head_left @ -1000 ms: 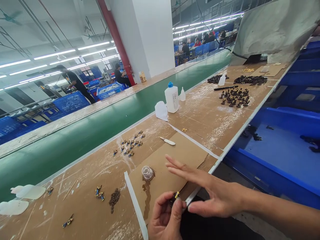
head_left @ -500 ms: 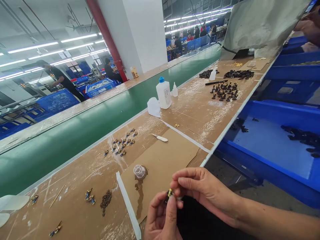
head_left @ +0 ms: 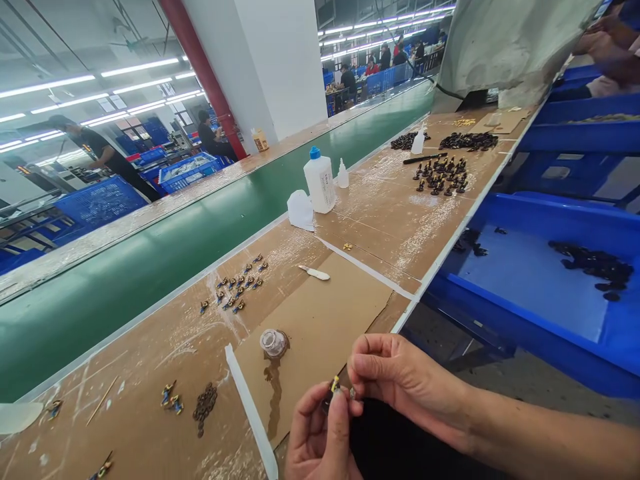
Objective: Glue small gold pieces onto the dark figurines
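Note:
Between the thumb and fingers of my left hand (head_left: 323,433) is a small dark figurine with a yellow part (head_left: 335,383); the thumb hides much of it. My right hand (head_left: 400,373) is just to its right, thumb and index finger pinched together; whatever may be between those fingertips is too small to make out. Both hands are over the near edge of a cardboard sheet (head_left: 330,320). On that sheet stand a small clear glass jar (head_left: 273,343), with a dark wet streak beside it, and a white-handled knife (head_left: 316,273).
Several blue-and-gold figurines (head_left: 239,283) and a pile of dark rings (head_left: 205,403) lie to the left. Beyond are a white bottle with a blue cap (head_left: 320,181) and several dark figurines (head_left: 443,175). Blue bins (head_left: 530,300) stand right of the table edge; a green conveyor belt (head_left: 200,220) runs behind.
My right fingertips have drawn slightly away from the figurine, leaving a small gap. The figurine stays in my left hand. The whole view has shifted a little.

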{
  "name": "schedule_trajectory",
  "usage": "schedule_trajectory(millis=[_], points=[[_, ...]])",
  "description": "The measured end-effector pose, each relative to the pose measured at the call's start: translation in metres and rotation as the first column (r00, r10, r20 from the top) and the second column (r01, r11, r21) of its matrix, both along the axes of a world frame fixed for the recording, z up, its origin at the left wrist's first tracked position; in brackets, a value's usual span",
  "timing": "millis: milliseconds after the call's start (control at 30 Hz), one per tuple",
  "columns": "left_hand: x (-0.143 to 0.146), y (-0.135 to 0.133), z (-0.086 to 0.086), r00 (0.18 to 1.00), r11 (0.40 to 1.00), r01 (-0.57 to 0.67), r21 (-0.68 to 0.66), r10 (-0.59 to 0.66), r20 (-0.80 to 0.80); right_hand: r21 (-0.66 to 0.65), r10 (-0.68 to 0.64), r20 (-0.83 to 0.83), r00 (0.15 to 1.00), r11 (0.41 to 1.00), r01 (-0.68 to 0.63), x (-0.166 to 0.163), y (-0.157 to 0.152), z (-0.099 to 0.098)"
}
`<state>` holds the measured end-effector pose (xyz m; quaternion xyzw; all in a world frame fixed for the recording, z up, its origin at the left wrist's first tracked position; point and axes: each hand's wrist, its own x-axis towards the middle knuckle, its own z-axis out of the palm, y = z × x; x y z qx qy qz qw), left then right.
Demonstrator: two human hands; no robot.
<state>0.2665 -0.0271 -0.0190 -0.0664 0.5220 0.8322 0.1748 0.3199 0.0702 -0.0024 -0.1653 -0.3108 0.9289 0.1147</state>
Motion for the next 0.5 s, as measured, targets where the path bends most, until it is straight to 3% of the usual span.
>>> schedule_trajectory(millis=[300,500], points=[[0.005,0.000,0.000,0.998,0.998,-0.047,-0.047,0.045,-0.039,0.222,-0.062,0.109,0.992,0.974,0.036,-0.001,-0.005,-0.004],[0.014,0.002,0.003,0.972,0.978,-0.122,-0.170,0.083,-0.220,0.270,-0.032,0.113,0.993,0.963,0.000,0.001,-0.005,-0.004]])
